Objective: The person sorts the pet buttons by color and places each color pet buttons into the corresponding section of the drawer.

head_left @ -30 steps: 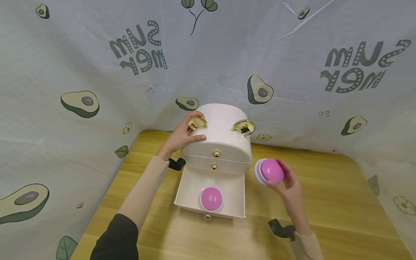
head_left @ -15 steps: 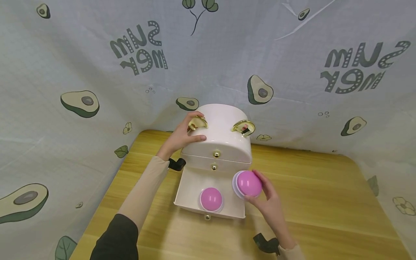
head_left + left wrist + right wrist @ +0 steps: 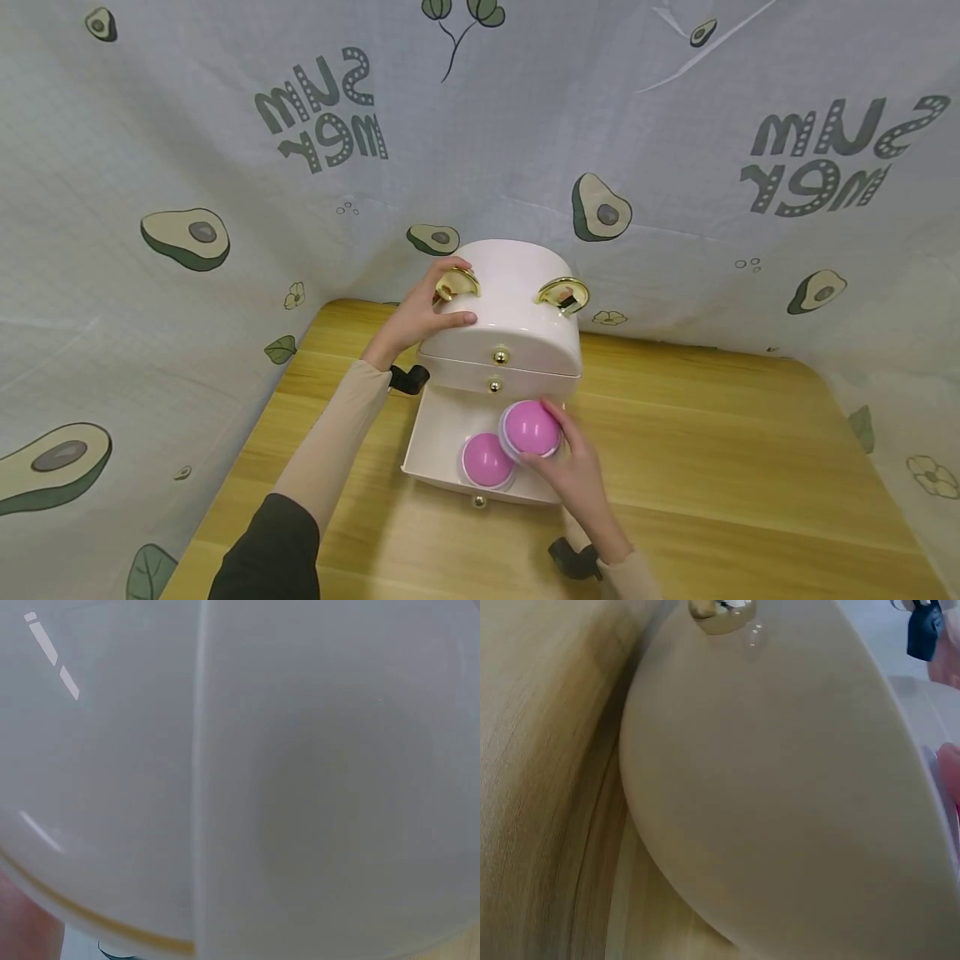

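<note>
A white storage box (image 3: pixel 517 312) with two gold ears stands on the table, its lowest drawer (image 3: pixel 438 421) pulled out. My left hand (image 3: pixel 416 317) grips the box's top at the left gold ear (image 3: pixel 461 285), thumb on the curved front. Over the right part of the drawer, my right hand (image 3: pixel 573 477) holds a round jar with a pink domed lid (image 3: pixel 533 427), tilted slightly. A matching pink-lidded jar (image 3: pixel 486 462) lies in the drawer, partly overlapped by the held one; whether they touch I cannot tell. The right wrist view shows the drawer front (image 3: pixel 780 772) close up, with fingers at the right edge.
Above the drawer are two closed compartments with gold knobs (image 3: pixel 500 356). The wooden table (image 3: pixel 720 450) extends on both sides. Behind it hangs a pale curtain (image 3: pixel 675 275) printed with avocados. A black wrist mount (image 3: pixel 573 558) sits below my right hand.
My right hand has carried the pink-lidded jar leftward and down, from beside the box to over the open drawer. The left hand, the box and the other jar have stayed put.
</note>
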Available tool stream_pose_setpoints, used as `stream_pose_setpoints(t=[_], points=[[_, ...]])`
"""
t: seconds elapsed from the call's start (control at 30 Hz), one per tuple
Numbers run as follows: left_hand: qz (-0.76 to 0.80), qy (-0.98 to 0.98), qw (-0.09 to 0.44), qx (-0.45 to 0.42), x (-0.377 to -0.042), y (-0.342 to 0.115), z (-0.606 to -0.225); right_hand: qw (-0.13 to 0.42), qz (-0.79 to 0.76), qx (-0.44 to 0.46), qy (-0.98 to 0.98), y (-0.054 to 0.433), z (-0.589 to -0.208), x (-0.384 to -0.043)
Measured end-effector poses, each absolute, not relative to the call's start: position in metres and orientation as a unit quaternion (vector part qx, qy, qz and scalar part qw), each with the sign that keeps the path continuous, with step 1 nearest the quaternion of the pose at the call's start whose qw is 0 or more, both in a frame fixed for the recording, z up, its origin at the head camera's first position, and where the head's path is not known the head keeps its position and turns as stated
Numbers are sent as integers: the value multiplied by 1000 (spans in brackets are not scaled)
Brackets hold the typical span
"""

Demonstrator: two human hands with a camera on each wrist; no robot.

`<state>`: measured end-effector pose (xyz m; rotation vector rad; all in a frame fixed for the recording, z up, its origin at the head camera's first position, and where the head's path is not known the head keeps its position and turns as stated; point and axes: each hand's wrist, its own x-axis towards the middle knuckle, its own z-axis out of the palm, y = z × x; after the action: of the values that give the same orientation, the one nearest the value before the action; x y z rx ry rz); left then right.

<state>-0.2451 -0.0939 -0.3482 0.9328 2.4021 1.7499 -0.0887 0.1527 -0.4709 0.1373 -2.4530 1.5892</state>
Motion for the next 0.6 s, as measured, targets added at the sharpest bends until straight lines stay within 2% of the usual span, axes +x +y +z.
stream_pose_setpoints(t=[0.17,0.4,0.6], points=[[561,771,2,304,-258,-94,-365,136,497,71,-854,148,-477,-94],[554,773,-3,309,-259,-95,-367,156,456,99,-871,147,-483,-96],[559,772,2,303,-260,-95,-367,202,438,130,-866,148,-487,-96]])
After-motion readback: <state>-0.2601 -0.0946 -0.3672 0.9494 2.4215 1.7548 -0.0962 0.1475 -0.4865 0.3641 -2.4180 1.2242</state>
